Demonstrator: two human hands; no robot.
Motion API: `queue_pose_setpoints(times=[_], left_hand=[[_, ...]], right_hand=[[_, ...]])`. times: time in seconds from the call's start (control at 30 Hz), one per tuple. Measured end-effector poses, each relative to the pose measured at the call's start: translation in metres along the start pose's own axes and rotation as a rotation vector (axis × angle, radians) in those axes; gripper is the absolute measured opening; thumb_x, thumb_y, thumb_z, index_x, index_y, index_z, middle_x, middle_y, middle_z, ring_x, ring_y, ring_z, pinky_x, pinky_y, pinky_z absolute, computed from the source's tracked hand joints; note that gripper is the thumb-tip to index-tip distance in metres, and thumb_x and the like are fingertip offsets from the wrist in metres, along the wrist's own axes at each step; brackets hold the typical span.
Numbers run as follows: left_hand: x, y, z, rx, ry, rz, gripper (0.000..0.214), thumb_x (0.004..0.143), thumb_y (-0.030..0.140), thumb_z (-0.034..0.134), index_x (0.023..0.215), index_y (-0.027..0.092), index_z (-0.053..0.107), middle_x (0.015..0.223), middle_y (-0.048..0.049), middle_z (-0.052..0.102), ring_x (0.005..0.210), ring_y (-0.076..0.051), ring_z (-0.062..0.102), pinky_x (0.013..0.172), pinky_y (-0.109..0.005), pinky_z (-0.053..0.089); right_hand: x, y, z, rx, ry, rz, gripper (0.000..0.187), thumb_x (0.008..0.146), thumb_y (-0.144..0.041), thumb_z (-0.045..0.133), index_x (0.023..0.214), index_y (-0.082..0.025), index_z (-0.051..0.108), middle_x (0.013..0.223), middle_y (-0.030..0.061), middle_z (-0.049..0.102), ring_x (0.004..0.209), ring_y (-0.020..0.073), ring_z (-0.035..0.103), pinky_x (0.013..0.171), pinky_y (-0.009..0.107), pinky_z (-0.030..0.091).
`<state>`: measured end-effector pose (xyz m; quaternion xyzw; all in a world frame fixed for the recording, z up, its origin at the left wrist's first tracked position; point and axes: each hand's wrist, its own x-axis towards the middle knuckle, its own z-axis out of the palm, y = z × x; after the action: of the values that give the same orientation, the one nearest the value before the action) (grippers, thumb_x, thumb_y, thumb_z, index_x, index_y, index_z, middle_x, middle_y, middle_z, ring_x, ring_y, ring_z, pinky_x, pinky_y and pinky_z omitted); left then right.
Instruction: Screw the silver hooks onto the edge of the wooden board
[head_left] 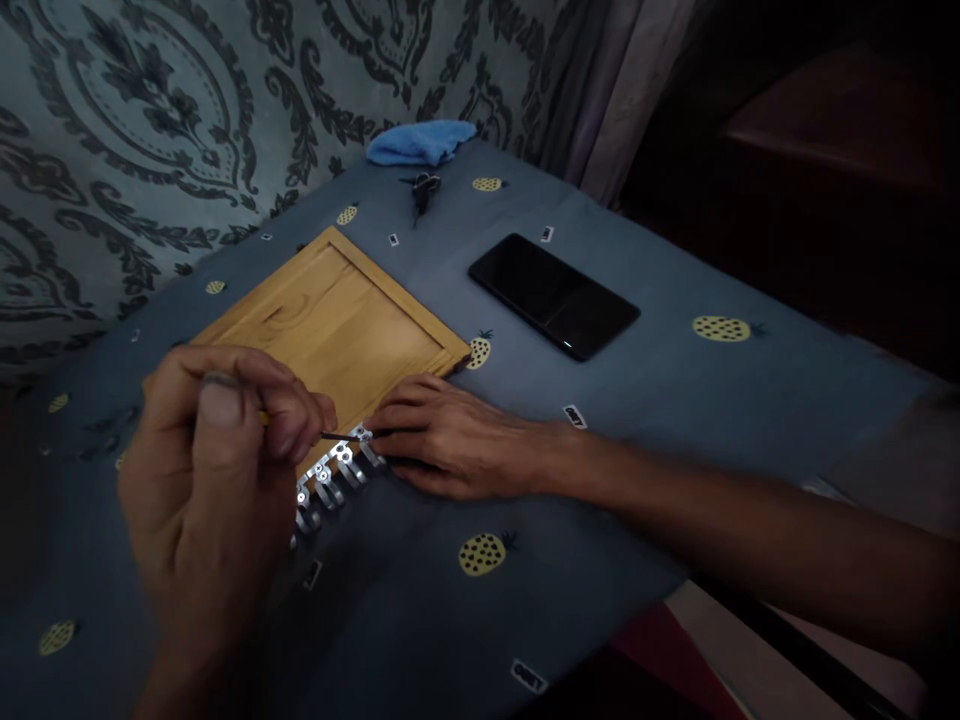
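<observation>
My left hand (217,480) is closed around a screwdriver (341,437), its yellow handle mostly hidden by the fingers. The thin dark shaft reaches right, with its tip at a screw near the end of a shiny metal hook rail (322,473). That rail lies along the near edge of a framed wooden board (330,320) and carries several curved hooks and screw heads. My right hand (457,440) rests over the board's near right part, its fingers bent and pressed together at the rail's right end. The fingertips partly cover that end.
A black phone (555,295) lies right of the board on the blue patterned tablecloth (600,530). Farther back are a small dark object (424,195), too dim to name, and a blue cloth (420,144). A patterned curtain (165,120) hangs along the table's far left side.
</observation>
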<state>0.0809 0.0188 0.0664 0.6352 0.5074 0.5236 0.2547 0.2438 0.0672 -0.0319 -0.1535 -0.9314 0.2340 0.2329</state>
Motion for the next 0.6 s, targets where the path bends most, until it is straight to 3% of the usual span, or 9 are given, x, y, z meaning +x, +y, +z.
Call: queue_pose_setpoints(times=[0.17, 0.5, 0.6], left_hand=[[0.0027, -0.0018, 0.0047, -0.17, 0.09, -0.123, 0.016, 0.087, 0.029, 0.074, 0.074, 0.024, 0.066, 0.059, 0.0013, 0.048, 0.056, -0.014, 0.046, 0.054, -0.035, 0.053], [0.0004, -0.0096, 0.0053, -0.207, 0.016, -0.116, 0.015, 0.093, 0.028, 0.065, 0.079, 0.026, 0.067, 0.06, 0.001, 0.045, 0.054, -0.015, 0.042, 0.054, -0.036, 0.049], [0.0021, -0.0096, -0.0014, -0.143, -0.046, -0.097, 0.013, 0.092, 0.029, 0.065, 0.08, 0.026, 0.067, 0.059, 0.0008, 0.049, 0.056, -0.017, 0.049, 0.057, -0.038, 0.051]], right_hand=[[0.0003, 0.0001, 0.0, -0.003, -0.004, -0.001, 0.026, 0.101, -0.021, 0.054, 0.119, -0.012, 0.07, 0.128, 0.0109, 0.07, 0.118, 0.0265, 0.056, 0.107, 0.043, 0.041], [0.0, -0.0014, -0.0023, 0.012, 0.003, -0.002, 0.024, 0.1, -0.019, 0.054, 0.117, -0.014, 0.07, 0.126, 0.0114, 0.07, 0.116, 0.0251, 0.057, 0.106, 0.042, 0.042], [0.0003, -0.0017, -0.0025, 0.008, -0.003, -0.004, 0.024, 0.099, -0.018, 0.055, 0.118, -0.012, 0.07, 0.123, 0.0118, 0.071, 0.116, 0.0252, 0.057, 0.106, 0.042, 0.042]])
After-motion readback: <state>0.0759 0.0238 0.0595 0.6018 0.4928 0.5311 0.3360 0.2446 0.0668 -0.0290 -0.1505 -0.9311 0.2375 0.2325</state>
